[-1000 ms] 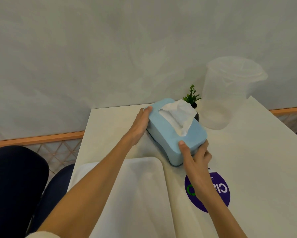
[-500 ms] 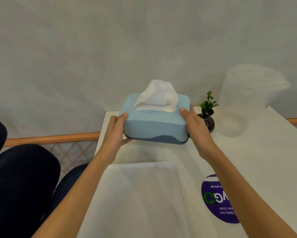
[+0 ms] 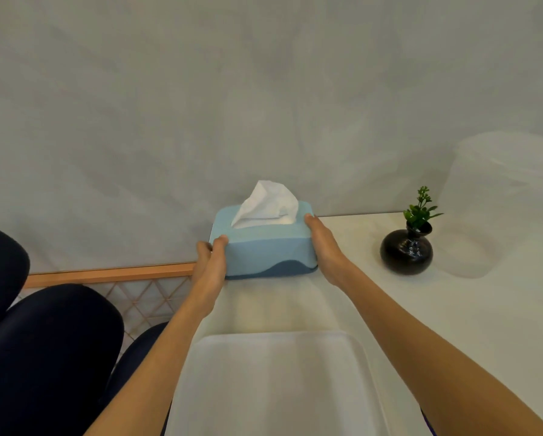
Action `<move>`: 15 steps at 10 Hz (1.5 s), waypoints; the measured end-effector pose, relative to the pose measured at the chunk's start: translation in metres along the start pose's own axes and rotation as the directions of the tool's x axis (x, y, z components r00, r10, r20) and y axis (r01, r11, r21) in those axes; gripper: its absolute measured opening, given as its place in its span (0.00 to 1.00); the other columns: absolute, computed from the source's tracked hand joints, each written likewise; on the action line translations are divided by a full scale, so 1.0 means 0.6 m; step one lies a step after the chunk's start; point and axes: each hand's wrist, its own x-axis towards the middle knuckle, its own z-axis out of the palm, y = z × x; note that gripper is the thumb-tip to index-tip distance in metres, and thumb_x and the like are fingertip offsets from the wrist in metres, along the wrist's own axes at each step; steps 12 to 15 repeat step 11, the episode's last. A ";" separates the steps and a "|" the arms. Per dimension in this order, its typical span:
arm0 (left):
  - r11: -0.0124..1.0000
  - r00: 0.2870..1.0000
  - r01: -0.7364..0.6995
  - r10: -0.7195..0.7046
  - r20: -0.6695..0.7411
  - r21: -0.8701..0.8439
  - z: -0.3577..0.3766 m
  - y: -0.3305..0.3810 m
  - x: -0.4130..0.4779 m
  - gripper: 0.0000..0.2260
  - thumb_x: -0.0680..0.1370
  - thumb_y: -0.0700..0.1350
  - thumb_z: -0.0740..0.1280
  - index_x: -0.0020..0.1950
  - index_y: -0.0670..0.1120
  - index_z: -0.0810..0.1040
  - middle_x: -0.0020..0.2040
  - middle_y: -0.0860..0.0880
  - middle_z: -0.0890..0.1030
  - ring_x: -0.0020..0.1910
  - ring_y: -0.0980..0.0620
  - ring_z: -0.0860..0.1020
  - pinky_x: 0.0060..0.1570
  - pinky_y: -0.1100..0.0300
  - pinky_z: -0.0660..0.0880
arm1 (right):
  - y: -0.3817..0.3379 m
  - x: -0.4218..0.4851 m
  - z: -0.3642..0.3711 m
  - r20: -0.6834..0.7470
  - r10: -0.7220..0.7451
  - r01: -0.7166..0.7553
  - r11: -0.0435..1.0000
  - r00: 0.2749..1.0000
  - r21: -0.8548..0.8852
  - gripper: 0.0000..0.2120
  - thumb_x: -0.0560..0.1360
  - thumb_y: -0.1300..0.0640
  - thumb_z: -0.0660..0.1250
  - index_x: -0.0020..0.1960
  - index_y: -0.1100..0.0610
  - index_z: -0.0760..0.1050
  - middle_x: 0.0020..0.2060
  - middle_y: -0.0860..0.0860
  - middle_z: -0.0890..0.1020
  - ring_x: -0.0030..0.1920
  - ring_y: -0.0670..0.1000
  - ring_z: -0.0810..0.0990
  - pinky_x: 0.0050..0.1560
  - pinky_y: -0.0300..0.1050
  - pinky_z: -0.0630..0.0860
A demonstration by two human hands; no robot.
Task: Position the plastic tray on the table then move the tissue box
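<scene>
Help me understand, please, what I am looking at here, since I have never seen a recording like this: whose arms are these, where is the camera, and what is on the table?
No machine is involved: these are a person's two bare arms, filmed by one wide-angle camera worn on the head and looking forward and down.

The left hand and the right hand grip the two short ends of a blue tissue box, with a white tissue sticking out of its top. The box is at the far left corner of the white table, next to the wall; I cannot tell whether it already rests on the surface.

Nearer the person lies a white plastic tray, flat on the table and empty. To the right stand a small black vase with a green sprig and, behind it, a clear plastic pitcher. Dark chairs are at the left.
</scene>
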 end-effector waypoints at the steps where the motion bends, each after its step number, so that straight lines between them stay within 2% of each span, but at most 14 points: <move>1: 0.994 1.000 -0.016 0.018 -0.019 0.110 0.006 -0.007 0.012 0.15 0.80 0.56 0.53 0.57 0.46 0.63 0.43 0.52 0.70 0.41 0.53 0.70 0.39 0.56 0.69 | 0.009 0.017 0.010 -0.012 -0.003 0.003 1.000 1.000 0.008 0.35 0.66 0.33 0.54 0.70 0.45 0.66 0.63 0.53 0.77 0.58 0.56 0.77 0.56 0.51 0.74; 2: 0.986 0.999 -0.039 0.041 -0.010 0.160 0.008 -0.008 0.020 0.13 0.81 0.55 0.52 0.57 0.46 0.61 0.42 0.53 0.69 0.39 0.55 0.68 0.34 0.58 0.65 | 0.018 0.033 0.017 -0.029 -0.013 0.014 1.000 0.999 0.017 0.29 0.72 0.36 0.53 0.69 0.46 0.67 0.60 0.54 0.78 0.57 0.57 0.77 0.52 0.49 0.74; 3: 0.984 0.998 -0.051 0.054 -0.014 0.169 0.005 -0.008 0.026 0.13 0.81 0.54 0.53 0.56 0.45 0.61 0.42 0.53 0.69 0.39 0.56 0.68 0.33 0.58 0.64 | 0.027 0.046 0.021 -0.036 -0.024 0.025 0.999 0.999 0.031 0.24 0.75 0.38 0.52 0.67 0.48 0.68 0.58 0.56 0.78 0.57 0.57 0.77 0.48 0.47 0.73; 5: 0.988 0.998 -0.055 0.057 -0.011 0.146 0.002 -0.015 0.031 0.13 0.81 0.55 0.52 0.57 0.47 0.61 0.44 0.51 0.70 0.40 0.55 0.69 0.34 0.59 0.65 | 0.024 0.055 0.024 -0.056 -0.049 0.049 0.999 0.997 -0.003 0.24 0.77 0.40 0.51 0.68 0.50 0.68 0.56 0.55 0.78 0.49 0.53 0.76 0.40 0.43 0.71; 6: 0.989 0.999 -0.052 0.052 0.007 0.138 -0.005 -0.018 0.036 0.15 0.80 0.56 0.53 0.58 0.47 0.62 0.50 0.47 0.71 0.46 0.50 0.71 0.36 0.58 0.67 | 0.021 0.051 0.023 -0.056 -0.051 0.050 0.999 0.997 -0.020 0.24 0.77 0.40 0.51 0.67 0.51 0.68 0.55 0.55 0.78 0.48 0.52 0.76 0.38 0.43 0.70; 7: 0.994 1.000 -0.015 0.013 0.021 0.108 -0.010 -0.016 0.036 0.17 0.78 0.58 0.53 0.59 0.47 0.65 0.55 0.45 0.73 0.49 0.48 0.72 0.45 0.54 0.70 | 0.016 0.043 0.022 -0.051 -0.044 0.041 0.997 0.998 -0.063 0.26 0.77 0.39 0.51 0.68 0.51 0.66 0.58 0.55 0.77 0.50 0.52 0.76 0.38 0.43 0.70; 8: 0.992 1.000 0.007 -0.008 0.009 0.129 -0.015 -0.009 0.023 0.21 0.79 0.58 0.53 0.64 0.45 0.66 0.55 0.46 0.73 0.51 0.48 0.71 0.44 0.55 0.69 | 0.015 0.031 0.015 -0.044 -0.053 0.046 0.988 0.998 -0.144 0.32 0.76 0.35 0.49 0.74 0.50 0.58 0.66 0.55 0.72 0.59 0.55 0.74 0.47 0.45 0.71; 9: 0.984 0.999 -0.032 0.034 -0.011 0.174 -0.023 0.002 -0.002 0.23 0.80 0.56 0.54 0.72 0.45 0.62 0.60 0.46 0.72 0.54 0.48 0.70 0.48 0.54 0.66 | 0.003 -0.006 0.002 -0.057 -0.071 0.057 0.974 0.996 -0.219 0.32 0.77 0.37 0.47 0.76 0.52 0.53 0.73 0.54 0.66 0.68 0.57 0.69 0.58 0.48 0.66; 10: 0.969 0.991 -0.112 0.124 -0.044 0.219 -0.034 0.010 -0.036 0.24 0.81 0.51 0.58 0.74 0.44 0.59 0.69 0.42 0.70 0.62 0.44 0.72 0.51 0.57 0.66 | -0.006 -0.057 -0.017 -0.064 -0.129 0.103 0.945 0.990 -0.311 0.30 0.79 0.41 0.48 0.77 0.53 0.51 0.76 0.54 0.61 0.73 0.57 0.62 0.69 0.52 0.63; 11: 0.933 0.964 -0.237 0.260 -0.054 0.271 -0.045 0.026 -0.079 0.22 0.80 0.43 0.62 0.72 0.42 0.62 0.69 0.40 0.70 0.66 0.42 0.71 0.51 0.59 0.65 | -0.022 -0.119 -0.025 -0.079 -0.187 0.141 0.906 0.979 -0.400 0.29 0.80 0.43 0.50 0.77 0.55 0.53 0.76 0.56 0.61 0.73 0.59 0.63 0.70 0.54 0.63; 15: 0.933 0.964 -0.237 0.260 -0.054 0.271 -0.045 0.026 -0.079 0.22 0.80 0.43 0.62 0.72 0.42 0.62 0.69 0.40 0.70 0.66 0.42 0.71 0.51 0.59 0.65 | -0.022 -0.119 -0.025 -0.079 -0.187 0.141 0.906 0.979 -0.400 0.29 0.80 0.43 0.50 0.77 0.55 0.53 0.76 0.56 0.61 0.73 0.59 0.63 0.70 0.54 0.63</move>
